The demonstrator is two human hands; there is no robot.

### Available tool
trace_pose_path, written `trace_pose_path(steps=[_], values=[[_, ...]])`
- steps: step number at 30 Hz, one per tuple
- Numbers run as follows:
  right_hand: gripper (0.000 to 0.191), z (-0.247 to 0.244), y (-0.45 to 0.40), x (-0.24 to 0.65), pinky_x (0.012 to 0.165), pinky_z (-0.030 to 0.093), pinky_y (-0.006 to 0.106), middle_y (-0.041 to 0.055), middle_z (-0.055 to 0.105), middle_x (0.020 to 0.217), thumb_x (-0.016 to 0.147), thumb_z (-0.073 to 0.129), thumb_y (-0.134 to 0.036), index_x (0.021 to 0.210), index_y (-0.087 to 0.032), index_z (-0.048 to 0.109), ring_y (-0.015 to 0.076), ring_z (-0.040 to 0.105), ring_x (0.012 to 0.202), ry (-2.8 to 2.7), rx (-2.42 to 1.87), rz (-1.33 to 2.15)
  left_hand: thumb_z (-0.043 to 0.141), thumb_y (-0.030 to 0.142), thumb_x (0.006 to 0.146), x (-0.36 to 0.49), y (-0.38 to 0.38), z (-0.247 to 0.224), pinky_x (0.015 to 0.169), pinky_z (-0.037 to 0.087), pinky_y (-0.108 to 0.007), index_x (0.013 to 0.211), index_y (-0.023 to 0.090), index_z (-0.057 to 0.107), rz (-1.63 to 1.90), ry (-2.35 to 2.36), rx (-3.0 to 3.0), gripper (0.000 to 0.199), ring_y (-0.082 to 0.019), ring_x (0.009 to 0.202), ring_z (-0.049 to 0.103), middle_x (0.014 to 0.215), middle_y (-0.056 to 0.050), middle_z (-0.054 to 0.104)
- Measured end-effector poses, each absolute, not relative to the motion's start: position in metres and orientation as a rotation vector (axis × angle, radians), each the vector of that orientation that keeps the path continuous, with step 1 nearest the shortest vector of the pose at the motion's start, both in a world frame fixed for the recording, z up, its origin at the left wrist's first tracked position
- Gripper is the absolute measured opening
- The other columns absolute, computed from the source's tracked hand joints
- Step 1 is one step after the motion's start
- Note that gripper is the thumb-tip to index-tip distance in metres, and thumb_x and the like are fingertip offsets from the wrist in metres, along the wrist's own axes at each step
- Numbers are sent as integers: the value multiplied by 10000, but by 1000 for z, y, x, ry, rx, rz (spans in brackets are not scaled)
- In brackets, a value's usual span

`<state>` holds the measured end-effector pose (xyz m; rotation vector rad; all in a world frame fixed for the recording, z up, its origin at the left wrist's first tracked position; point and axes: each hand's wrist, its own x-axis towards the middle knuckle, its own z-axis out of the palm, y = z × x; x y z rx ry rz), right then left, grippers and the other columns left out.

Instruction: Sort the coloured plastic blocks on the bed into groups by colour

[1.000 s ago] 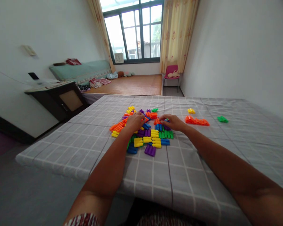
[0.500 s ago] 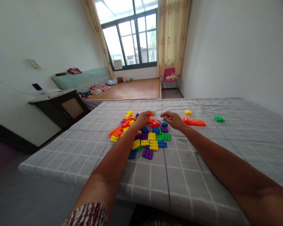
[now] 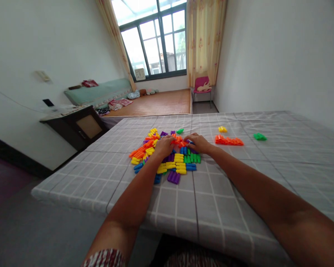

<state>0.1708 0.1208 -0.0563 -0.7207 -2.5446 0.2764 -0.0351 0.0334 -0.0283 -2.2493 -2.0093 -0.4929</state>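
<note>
My left hand [image 3: 165,145] is over the heap of coloured plastic building pieces, its fingers closed on an orange piece at the heap's far side. From the right, my right hand [image 3: 198,143] bends inward, fingertips pinching the same small orange cluster [image 3: 179,140]. Just beyond lies a single green piece [image 3: 180,131]. Nearer me are yellow pieces [image 3: 179,158], green pieces [image 3: 194,158] and a purple piece [image 3: 173,177]. Left of my left hand, orange pieces [image 3: 139,152] are piled with yellow ones. The fingers partly cover what they grip.
A joined orange row [image 3: 229,140] rests right of my right hand, with a yellow piece [image 3: 222,129] behind it and a green piece [image 3: 259,137] farther right. All lie on a grey checked cloth [image 3: 225,193]. Beyond the table are a bed [image 3: 161,102] and a pink chair [image 3: 202,84].
My left hand has come down with the orange piece, and my right hand has moved left and lower to meet the orange cluster. The green piece behind now shows more fully.
</note>
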Motion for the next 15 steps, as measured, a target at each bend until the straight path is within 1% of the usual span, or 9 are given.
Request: trace_pose_path(steps=[4, 7, 9, 10, 13, 15], values=[[209, -53, 121, 180, 858, 451, 357, 70, 683, 966, 786, 625, -230, 990, -191, 647, 223, 578, 943, -2492, -599, 372, 484, 217, 879, -39, 29, -27, 995, 450, -339, 1146, 249, 667, -496, -2007, -2245, 325, -207, 1138, 564, 1233, -46, 632], [330, -52, 119, 181, 845, 458, 352, 54, 678, 942, 746, 632, -184, 1075, -204, 638, 211, 586, 908, -2437, -617, 420, 488, 224, 877, -40, 29, -26, 968, 467, -361, 1128, 252, 673, -487, -2013, -2250, 313, -222, 1118, 573, 1227, -47, 635], [418, -52, 118, 180, 871, 457, 358, 59, 671, 970, 710, 648, -156, 1125, -206, 636, 212, 592, 927, -2458, -610, 422, 485, 228, 879, -39, 28, -26, 950, 476, -368, 1121, 250, 675, -477, -2010, -2258, 308, -230, 1106, 580, 1216, -50, 639], [429, -51, 116, 180, 882, 457, 358, 67, 664, 994, 695, 654, -146, 1120, -205, 645, 214, 594, 945, -2478, -598, 420, 484, 228, 879, -39, 28, -26, 948, 477, -366, 1125, 248, 673, -472, -2011, -2263, 310, -231, 1104, 581, 1214, -51, 640], [369, -48, 112, 177, 852, 476, 329, 77, 646, 1050, 680, 650, -132, 1040, -205, 681, 202, 609, 942, -2508, -559, 448, 488, 216, 870, -39, 27, -26, 964, 470, -367, 1203, 238, 631, -508, -1998, -2268, 363, -233, 1127, 572, 1250, -63, 619], [332, -46, 109, 176, 791, 492, 301, 61, 657, 1017, 681, 644, -137, 1004, -206, 683, 175, 628, 851, -2469, -591, 520, 499, 193, 851, -40, 27, -26, 989, 456, -377, 1264, 223, 586, -583, -1959, -2261, 423, -237, 1155, 557, 1286, -77, 595]])
